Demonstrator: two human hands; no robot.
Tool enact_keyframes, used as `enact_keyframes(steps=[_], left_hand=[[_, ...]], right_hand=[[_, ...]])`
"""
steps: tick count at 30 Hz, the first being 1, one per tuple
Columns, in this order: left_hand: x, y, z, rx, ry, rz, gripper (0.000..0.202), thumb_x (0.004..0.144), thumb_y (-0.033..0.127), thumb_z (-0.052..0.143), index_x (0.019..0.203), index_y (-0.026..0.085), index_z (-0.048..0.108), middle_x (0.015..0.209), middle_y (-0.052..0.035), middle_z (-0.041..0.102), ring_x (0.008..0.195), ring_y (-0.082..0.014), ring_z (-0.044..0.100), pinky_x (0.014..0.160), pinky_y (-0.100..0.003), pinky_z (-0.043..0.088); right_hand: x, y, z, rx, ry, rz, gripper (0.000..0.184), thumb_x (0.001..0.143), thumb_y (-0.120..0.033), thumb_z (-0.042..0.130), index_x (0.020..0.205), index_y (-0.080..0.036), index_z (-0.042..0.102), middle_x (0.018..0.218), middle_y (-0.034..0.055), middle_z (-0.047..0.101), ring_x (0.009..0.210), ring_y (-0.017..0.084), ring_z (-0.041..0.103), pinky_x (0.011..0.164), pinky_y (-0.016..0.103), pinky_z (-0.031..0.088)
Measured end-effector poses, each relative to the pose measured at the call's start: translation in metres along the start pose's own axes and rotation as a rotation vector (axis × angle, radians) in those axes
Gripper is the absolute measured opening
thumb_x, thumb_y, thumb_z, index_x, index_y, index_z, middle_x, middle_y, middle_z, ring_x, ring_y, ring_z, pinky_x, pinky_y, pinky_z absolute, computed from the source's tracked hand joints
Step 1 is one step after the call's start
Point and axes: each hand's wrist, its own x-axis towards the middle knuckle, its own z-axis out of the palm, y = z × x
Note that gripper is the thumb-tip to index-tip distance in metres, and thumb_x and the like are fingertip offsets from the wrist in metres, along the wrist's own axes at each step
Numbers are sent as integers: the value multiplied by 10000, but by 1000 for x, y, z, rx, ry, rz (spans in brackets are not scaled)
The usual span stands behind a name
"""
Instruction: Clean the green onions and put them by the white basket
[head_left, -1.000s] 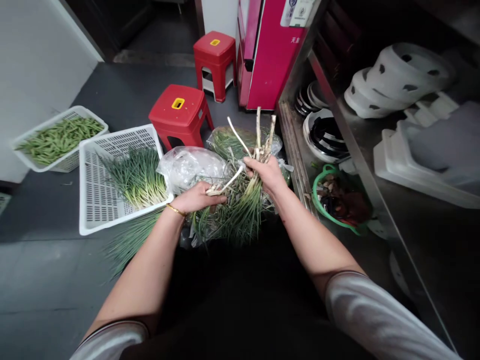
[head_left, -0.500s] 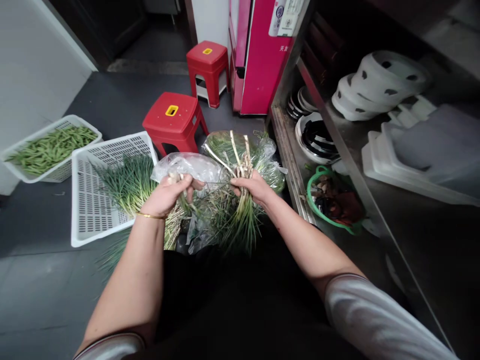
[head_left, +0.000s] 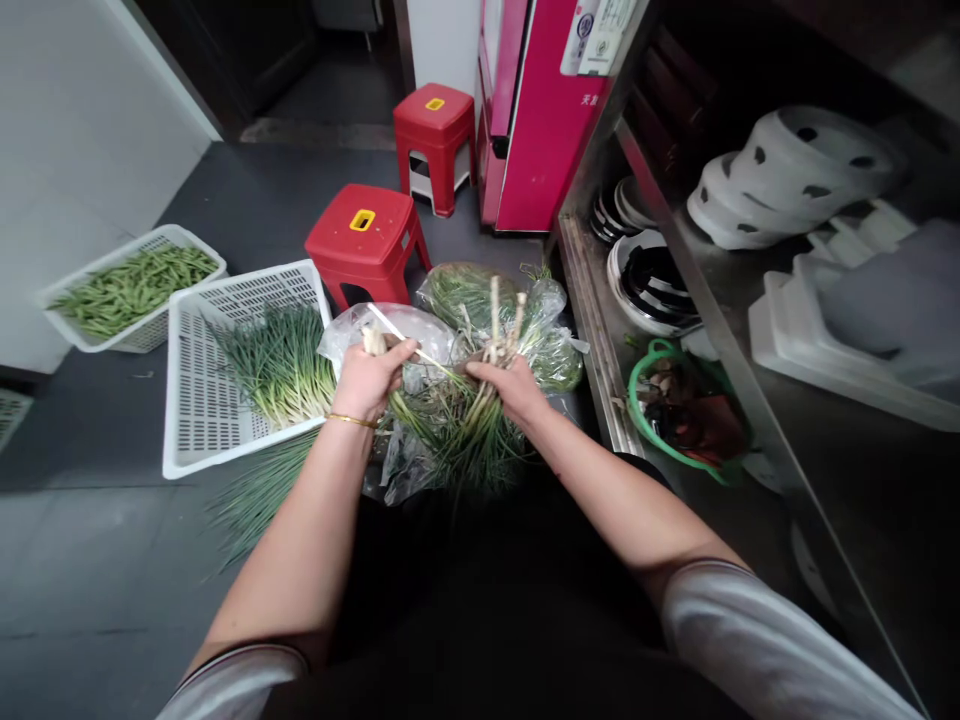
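Dark grey floor [head_left: 82,560] spreads around the nearer red stool [head_left: 364,235]. Well left of that stool, green beans [head_left: 135,285] fill a white basket [head_left: 154,330]. Closer to the stool, on its left, a slotted white crate [head_left: 196,390] holds scallions [head_left: 281,360], green tops pointing away and pale ends toward the wearer; more long green leaves [head_left: 262,490] lie outside its near edge. On the wearer's side of the stool, the left hand [head_left: 367,382] is closed around pale-ended stalks [head_left: 373,340], one long white stem slanting toward the other hand. A clear plastic bag [head_left: 405,322] bulges just before the stool. Beyond the stool, to its right, stands the second red stool [head_left: 435,115]. Nearer than the landmark and right of it, the right hand [head_left: 517,388] grips an untidy scallion bunch [head_left: 495,312], roots up, leaves hanging, beside bagged greens [head_left: 469,290]. Farther right of the stool sits a green-rimmed basket [head_left: 634,400].
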Motion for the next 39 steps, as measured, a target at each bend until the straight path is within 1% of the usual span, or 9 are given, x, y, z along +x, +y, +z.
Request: enact_keyframes(steps=[4,7,11,15,20,27,30,34,39], left_hand=[[9,7,-28,65,145,82,289,583,340,771,583,135,567,431,47,460,327,-28,291,314,-196,214],[10,5,-33,161,129,106,267,599,336,765,581,133,592,440,35,469,345,-38,310,325,-202,219],[6,-6,-10,270,-19,102,245,624,338,749,579,141,610,412,54,383,370,-51,308,352,-205,220],[1,-9,18,326,-69,119,283,641,355,726,535,149,563,426,50,377,424,-72,356,395,-209,263],[2,-5,19,417,-97,153,310,630,339,728,499,151,519,443,32,433,455,-84,406,420,-217,287],[10,-4,2,17,-44,39,288,676,405,700,691,135,602,494,21,518,333,-26,258,334,-196,171],[6,-2,7,-104,-159,-9,371,636,436,751,785,122,623,556,6,555,345,-5,242,335,-172,138],[6,-3,11,-102,-318,-138,369,600,421,789,657,114,593,483,11,505,350,-23,308,323,-171,168],[14,4,-9,-155,-117,-12,393,724,477,676,573,151,519,399,27,431,379,-76,430,378,-202,362]], right_hand=[[10,-22,-34,-7,191,-27,240,571,-284,746,698,-147,595,513,-32,571,442,95,515,430,212,416],[6,-28,-46,-169,99,-23,227,579,-274,752,698,-132,620,500,-37,552,408,74,459,396,200,361],[-5,-10,-26,-325,-82,103,269,549,-284,784,732,-132,659,542,-25,588,430,83,478,421,211,379],[-8,8,-6,-233,-161,186,291,500,-295,819,594,-157,581,464,-51,528,403,80,449,402,209,361],[-10,2,-12,-81,-168,248,309,498,-308,822,635,-160,588,490,-40,560,375,79,447,363,211,350],[-14,0,-28,-190,-296,292,235,534,-263,796,593,-152,598,506,-16,589,376,83,462,352,209,363],[-16,4,-26,-221,-334,299,241,542,-270,794,594,-143,596,492,-22,575,376,84,469,355,203,358],[-13,2,-20,-144,-362,283,252,535,-249,784,685,-129,621,533,-21,615,412,86,516,428,207,427],[0,-6,-23,66,-333,279,302,542,-190,705,825,-123,623,637,10,674,530,126,624,519,226,503]])
